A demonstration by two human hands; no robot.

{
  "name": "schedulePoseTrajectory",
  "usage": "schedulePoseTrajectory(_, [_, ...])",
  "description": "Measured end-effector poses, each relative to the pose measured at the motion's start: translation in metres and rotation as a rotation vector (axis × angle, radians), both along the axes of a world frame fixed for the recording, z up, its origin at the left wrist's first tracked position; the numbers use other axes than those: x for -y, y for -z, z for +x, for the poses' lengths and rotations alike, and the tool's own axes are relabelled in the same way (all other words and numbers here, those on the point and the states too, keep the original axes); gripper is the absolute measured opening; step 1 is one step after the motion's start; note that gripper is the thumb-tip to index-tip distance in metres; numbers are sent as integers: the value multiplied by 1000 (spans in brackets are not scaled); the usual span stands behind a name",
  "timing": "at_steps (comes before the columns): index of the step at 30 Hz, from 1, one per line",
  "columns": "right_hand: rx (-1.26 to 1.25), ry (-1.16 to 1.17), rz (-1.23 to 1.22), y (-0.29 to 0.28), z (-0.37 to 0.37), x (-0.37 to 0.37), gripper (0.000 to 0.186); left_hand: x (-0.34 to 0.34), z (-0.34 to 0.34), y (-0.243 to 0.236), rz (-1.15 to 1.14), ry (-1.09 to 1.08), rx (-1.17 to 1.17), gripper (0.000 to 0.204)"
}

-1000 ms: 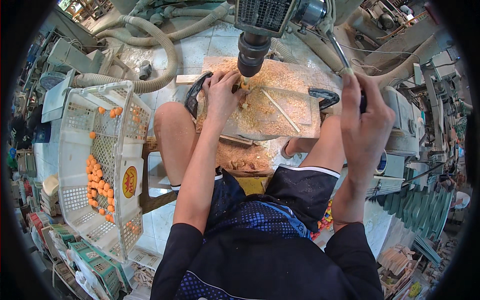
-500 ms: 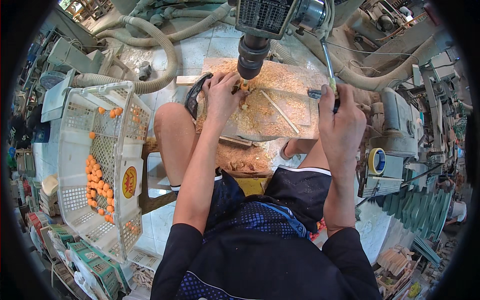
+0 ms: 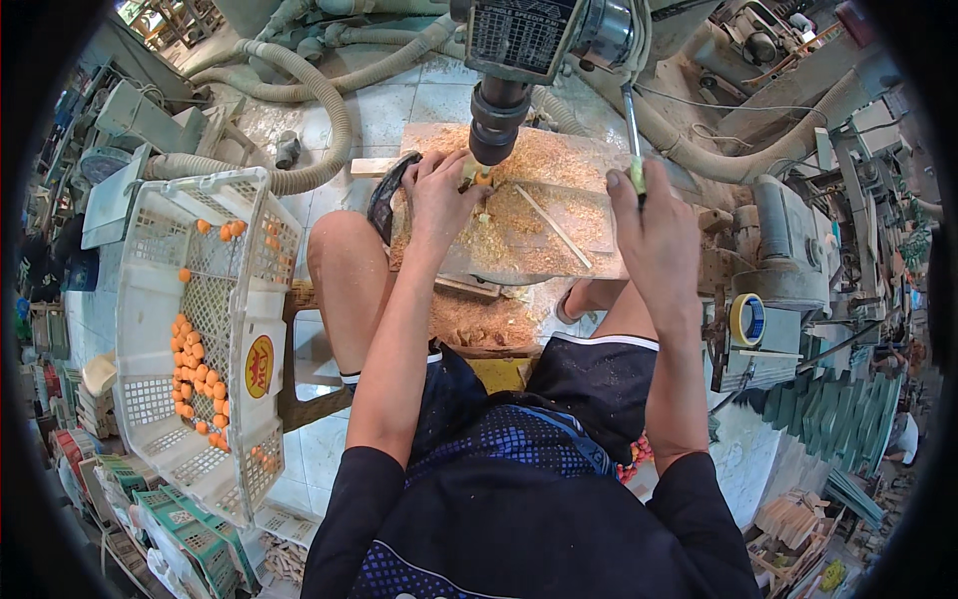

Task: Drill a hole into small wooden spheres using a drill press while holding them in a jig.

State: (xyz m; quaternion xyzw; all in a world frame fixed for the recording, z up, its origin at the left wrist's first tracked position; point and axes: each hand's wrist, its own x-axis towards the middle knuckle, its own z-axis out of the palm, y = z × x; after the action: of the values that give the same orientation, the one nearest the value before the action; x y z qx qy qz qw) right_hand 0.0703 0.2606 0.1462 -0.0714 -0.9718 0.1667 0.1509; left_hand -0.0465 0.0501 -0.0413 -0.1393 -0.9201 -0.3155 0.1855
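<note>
My left hand (image 3: 439,198) rests on the sawdust-covered board, its fingers closed around a small round orange piece (image 3: 483,180) below the drill press chuck (image 3: 497,125). The chuck's lower end is right over that piece, and the drill bit is mostly hidden. My right hand (image 3: 657,235) is wrapped around the handle of the drill press lever (image 3: 633,125), to the right of the board. A thin wooden stick (image 3: 554,228) lies loose on the board, right of the orange piece. Beside my left wrist is a dark cloth-like thing (image 3: 384,200).
A white plastic crate (image 3: 249,419) holding several round orange pieces (image 3: 200,374) stands tilted at my left. Ribbed hoses (image 3: 329,100) run behind the board (image 3: 599,255). On the right are a grey machine (image 3: 788,240) and a tape roll (image 3: 747,319).
My right hand and the lever handle have shifted a little to the left. The chuck sits slightly lower, closer to the orange piece. My left hand has stayed nearly in place.
</note>
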Motion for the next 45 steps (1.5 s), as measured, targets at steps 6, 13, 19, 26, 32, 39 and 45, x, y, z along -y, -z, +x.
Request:
schedulePoseTrajectory(6, [-571, -217, -238, -73, -2, -15, 34, 1, -1, 1, 33, 39, 20, 49])
schedulePoseTrajectory(13, [-804, -196, -353, -145, -122, -37, 26, 1, 0, 3, 54, 44, -55, 47])
schedulePoseTrajectory(19, [-737, -123, -401, -142, -159, -48, 29, 1, -2, 5, 53, 36, -94, 51])
schedulePoseTrajectory(26, [-737, -132, -306, -140, -151, -52, 33, -1, -3, 8, 40, 82, -109, 50])
schedulePoseTrajectory(32, [-789, -160, -302, -139, -141, -42, 32, 17, 3, 5, 85, 185, -73, 59])
schedulePoseTrajectory(39, [-732, -82, -393, -142, -142, -39, 38, 5, 36, 5, 240, 3, -95, 48])
schedulePoseTrajectory(45, [-719, -50, -402, -142, -138, -36, 37, -14, 35, -4, 202, -73, -95, 41])
